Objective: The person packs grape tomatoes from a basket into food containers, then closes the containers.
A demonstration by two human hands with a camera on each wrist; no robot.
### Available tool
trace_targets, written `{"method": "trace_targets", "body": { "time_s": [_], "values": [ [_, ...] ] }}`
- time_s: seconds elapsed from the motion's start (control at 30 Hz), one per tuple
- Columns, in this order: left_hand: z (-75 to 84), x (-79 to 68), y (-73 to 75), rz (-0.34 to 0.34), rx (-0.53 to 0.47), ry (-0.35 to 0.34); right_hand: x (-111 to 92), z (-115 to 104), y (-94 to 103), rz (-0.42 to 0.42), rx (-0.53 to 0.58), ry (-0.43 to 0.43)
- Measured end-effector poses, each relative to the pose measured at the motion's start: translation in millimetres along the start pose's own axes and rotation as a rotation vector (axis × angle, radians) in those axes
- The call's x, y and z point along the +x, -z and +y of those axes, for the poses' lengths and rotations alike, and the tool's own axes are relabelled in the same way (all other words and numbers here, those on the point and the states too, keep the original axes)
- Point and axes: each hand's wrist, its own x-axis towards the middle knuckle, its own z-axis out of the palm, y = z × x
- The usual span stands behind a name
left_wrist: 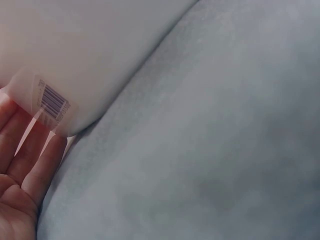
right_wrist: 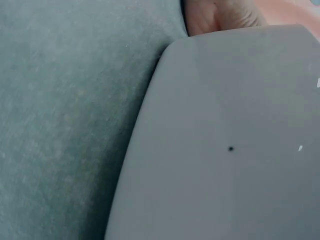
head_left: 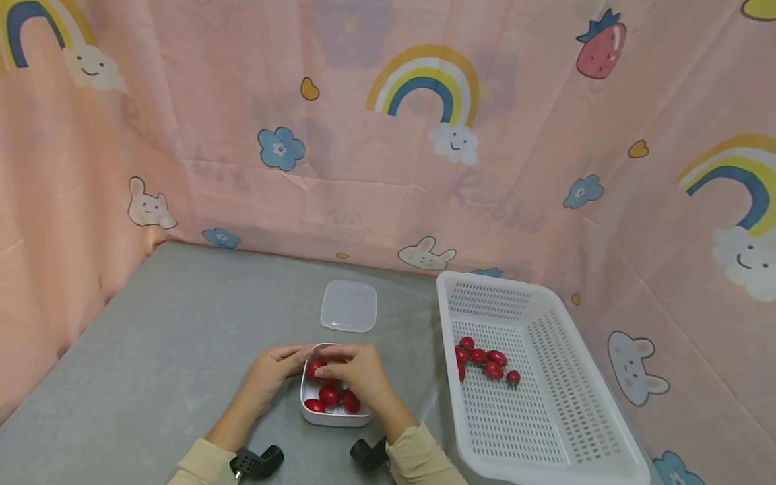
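In the head view a small white box [head_left: 337, 420] holds several red cherry tomatoes [head_left: 329, 396]. My right hand [head_left: 359, 374] reaches over its right side, thumb and forefinger pinching a cherry tomato [head_left: 313, 368] at the back left inside. Along the back left corner, my left hand [head_left: 271, 374] rests its extended fingers against the box. The left wrist view shows those fingers [left_wrist: 42, 170] touching the pale outer wall beside a barcode label [left_wrist: 53, 102]. A smooth pale wall [right_wrist: 210, 140] fills much of the right wrist view, with part of a hand behind its top edge.
Behind the box lies a clear square lid [head_left: 348, 306] on the grey table [head_left: 200, 323]. To the right stands a large white perforated basket [head_left: 548, 377] with several more cherry tomatoes [head_left: 494, 370] near its left wall. A pink printed curtain [head_left: 242, 81] hangs around the table.
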Motion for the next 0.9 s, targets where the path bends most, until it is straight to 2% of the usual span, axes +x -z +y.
{"method": "trace_targets", "body": {
  "time_s": [0.17, 0.5, 0.63, 0.9],
  "values": [
    [0.3, -0.2, 0.8, -0.007, 0.011, -0.017, -1, -1, -0.3, 0.001, -0.019, 0.028],
    [0.1, 0.5, 0.4, 0.007, 0.009, -0.002, 0, -6, 4.0, 0.026, 0.028, -0.011],
    [-0.5, 0.7, -0.2, 0.022, 0.004, 0.009, 0, -17, 11.0, 0.045, 0.076, -0.006],
    [0.5, -0.5, -0.2, 0.028, 0.035, 0.005, 3, -41, 23.6, 0.079, 0.111, 0.058]
  ]
}}
